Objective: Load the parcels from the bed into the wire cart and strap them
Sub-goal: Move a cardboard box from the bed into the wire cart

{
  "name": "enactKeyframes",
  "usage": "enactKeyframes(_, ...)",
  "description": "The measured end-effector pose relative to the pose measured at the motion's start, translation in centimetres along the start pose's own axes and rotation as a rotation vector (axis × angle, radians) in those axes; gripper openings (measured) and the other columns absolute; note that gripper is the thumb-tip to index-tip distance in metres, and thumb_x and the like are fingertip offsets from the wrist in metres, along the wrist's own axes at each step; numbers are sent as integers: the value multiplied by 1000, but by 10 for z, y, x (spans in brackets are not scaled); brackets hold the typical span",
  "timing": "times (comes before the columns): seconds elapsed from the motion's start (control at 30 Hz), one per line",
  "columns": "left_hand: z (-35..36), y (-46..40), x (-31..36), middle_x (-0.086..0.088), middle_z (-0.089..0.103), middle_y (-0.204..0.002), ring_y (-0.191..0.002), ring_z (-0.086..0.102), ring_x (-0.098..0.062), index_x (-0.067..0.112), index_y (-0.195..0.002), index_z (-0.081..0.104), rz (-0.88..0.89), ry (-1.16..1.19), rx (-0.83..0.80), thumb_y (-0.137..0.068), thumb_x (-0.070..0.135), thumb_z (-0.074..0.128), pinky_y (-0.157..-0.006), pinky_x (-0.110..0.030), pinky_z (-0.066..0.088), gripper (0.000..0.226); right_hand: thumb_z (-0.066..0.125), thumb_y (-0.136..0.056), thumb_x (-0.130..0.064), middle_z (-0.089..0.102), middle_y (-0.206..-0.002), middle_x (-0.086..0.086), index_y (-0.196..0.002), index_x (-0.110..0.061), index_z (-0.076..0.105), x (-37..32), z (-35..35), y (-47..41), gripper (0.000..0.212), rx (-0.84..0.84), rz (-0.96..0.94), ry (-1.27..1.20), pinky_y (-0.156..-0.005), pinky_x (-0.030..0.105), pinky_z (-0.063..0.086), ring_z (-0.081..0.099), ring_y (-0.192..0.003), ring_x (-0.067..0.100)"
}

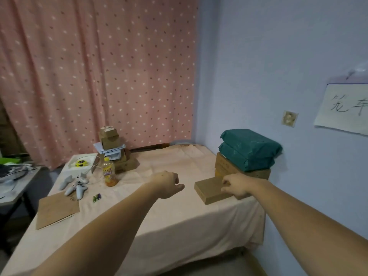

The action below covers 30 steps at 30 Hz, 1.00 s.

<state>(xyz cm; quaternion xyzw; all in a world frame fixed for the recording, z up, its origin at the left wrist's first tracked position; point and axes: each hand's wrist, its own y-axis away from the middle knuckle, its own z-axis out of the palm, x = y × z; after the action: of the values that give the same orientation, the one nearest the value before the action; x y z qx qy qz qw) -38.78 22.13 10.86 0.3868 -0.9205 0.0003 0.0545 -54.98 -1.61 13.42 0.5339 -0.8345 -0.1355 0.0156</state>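
A flat brown cardboard parcel (209, 189) lies on the bed (159, 216) near its right side. My right hand (236, 186) rests on the parcel's right end with fingers curled over it. My left hand (167, 183) hovers over the sheet to the left of that parcel, fingers loosely curled, holding nothing. Behind the flat parcel stands a stack against the wall: two green plastic-wrapped parcels (251, 149) on top of brown boxes (225, 166). Another pile of small boxes and envelopes (112, 148) sits at the bed's far left. No wire cart is in view.
A flat brown envelope (57, 210) lies near the bed's left edge. Game controllers (75, 185), small batteries (96, 197), a drink bottle (109, 172) and a white box with a tape measure (81, 162) sit at the left. A desk (14, 186) stands beside the bed.
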Motion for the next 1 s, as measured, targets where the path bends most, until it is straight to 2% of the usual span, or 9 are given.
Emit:
enactKeyframes(0.1, 4, -54, -8, -2, 69, -122, -113, 61, -28, 24, -128, 62, 27, 3, -12, -97, 66, 45, -93, -40, 51, 55, 55, -98, -51, 58, -139, 4, -142, -22, 53, 6, -5, -49, 53, 0, 9, 7, -103, 43, 49, 57, -117, 22)
enactKeyframes(0.27, 8, -144, -14, -3, 68, -125, -115, 60, -28, 23, -129, 63, 91, 4, -53, -98, 66, 45, -94, -41, 51, 56, 57, -98, -51, 56, -142, 2, -142, -24, 52, 29, -10, -117, 52, -4, 60, -70, -102, 38, 48, 55, -120, 20)
enactKeyframes(0.57, 45, -294, 4, -2, 70, -116, -96, 61, -21, 22, -126, 63, 155, -11, -107, -99, 66, 42, -75, -32, 47, 56, 57, -98, -51, 55, -144, 4, -143, -21, 51, 103, -6, -217, 54, -39, 205, -160, -107, 41, 47, 55, -124, 23)
enactKeyframes(0.63, 60, -329, 13, -1, 71, -114, -94, 63, -20, 22, -126, 64, 156, -6, -118, -99, 66, 41, -76, -31, 50, 56, 56, -98, -51, 55, -145, 4, -143, -22, 52, 124, 1, -246, 54, -54, 226, -173, -107, 40, 47, 55, -125, 23)
enactKeyframes(0.77, 99, -390, 27, -1, 70, -111, -96, 65, -22, 21, -129, 62, 116, 32, -142, -99, 67, 41, -83, -34, 55, 58, 56, -98, -49, 54, -145, 4, -143, -22, 51, 160, 23, -309, 53, -80, 252, -210, -107, 42, 47, 54, -125, 24)
enactKeyframes(0.9, 151, -433, 33, -3, 70, -124, -110, 64, -27, 21, -135, 57, 25, 152, -219, -95, 70, 41, -84, -34, 50, 65, 55, -99, -47, 56, -140, 2, -140, -23, 53, 180, 53, -371, 48, -128, 277, -234, -101, 40, 49, 56, -121, 23)
enactKeyframes(1.0, 197, -452, 39, -8, 66, -133, -121, 62, -32, 21, -139, 54, -107, 313, -301, -93, 74, 42, -93, -37, 49, 71, 55, -98, -49, 60, -133, 2, -131, -24, 56, 190, 81, -412, 42, -143, 287, -241, -97, 41, 53, 60, -113, 23)
